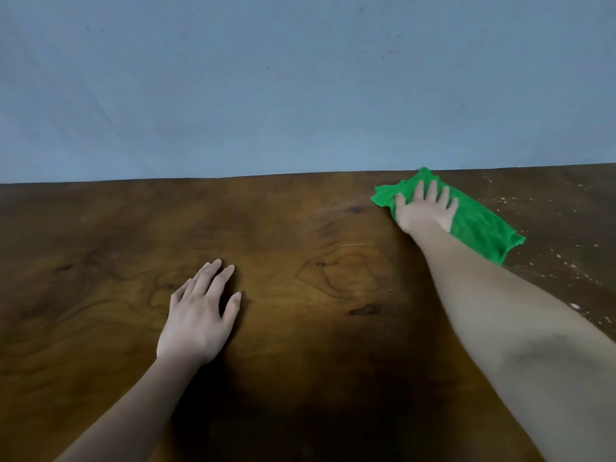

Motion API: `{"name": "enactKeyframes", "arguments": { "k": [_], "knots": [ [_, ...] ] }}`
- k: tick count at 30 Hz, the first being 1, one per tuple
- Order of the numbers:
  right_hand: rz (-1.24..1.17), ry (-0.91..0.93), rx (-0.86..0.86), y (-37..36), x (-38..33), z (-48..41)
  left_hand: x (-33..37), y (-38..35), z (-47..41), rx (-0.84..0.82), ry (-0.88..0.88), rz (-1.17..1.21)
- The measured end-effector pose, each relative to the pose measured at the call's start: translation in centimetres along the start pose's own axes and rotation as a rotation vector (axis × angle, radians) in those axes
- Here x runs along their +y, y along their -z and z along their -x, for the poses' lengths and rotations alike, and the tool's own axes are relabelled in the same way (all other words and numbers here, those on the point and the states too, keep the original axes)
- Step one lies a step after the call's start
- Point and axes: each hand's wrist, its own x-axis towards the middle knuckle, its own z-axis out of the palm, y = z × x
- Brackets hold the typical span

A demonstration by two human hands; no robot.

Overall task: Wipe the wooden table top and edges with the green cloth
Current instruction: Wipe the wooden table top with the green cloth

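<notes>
Right hand (425,210) lay flat on green cloth (480,225), left hand (200,315) spread empty on table (316,261)
Bright, rumpled cloth ran far-left to near-right along the far edge

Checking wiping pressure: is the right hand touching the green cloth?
Touching. The head view shows the right hand pressed flat on the green cloth, fingers spread.

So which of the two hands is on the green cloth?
The right hand, spread flat on the green cloth near the table's far edge. The left hand rests on bare wood.
</notes>
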Motion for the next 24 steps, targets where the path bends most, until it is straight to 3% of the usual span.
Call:
{"name": "enactKeyframes", "arguments": {
  "k": [9, 17, 20, 24],
  "knots": [
    [0.101, 0.454, -0.049, -2.6, -14.2, 7.6, -0.2, 0.0, -0.1, -0.020, 0.009, 0.002],
    [0.180, 0.974, -0.118, -3.8, -13.4, 12.2, 0.1, 0.1, 0.0, -0.027, 0.018, 0.005],
    [0.159, 1.007, -0.115, -2.6, -12.2, 9.3, 0.0, 0.1, -0.1, -0.031, 0.018, -0.002],
    [0.095, 0.788, -0.083, -0.8, -9.3, 3.3, -0.2, 0.1, -0.3, -0.039, 0.016, 0.000]
  ]
}}
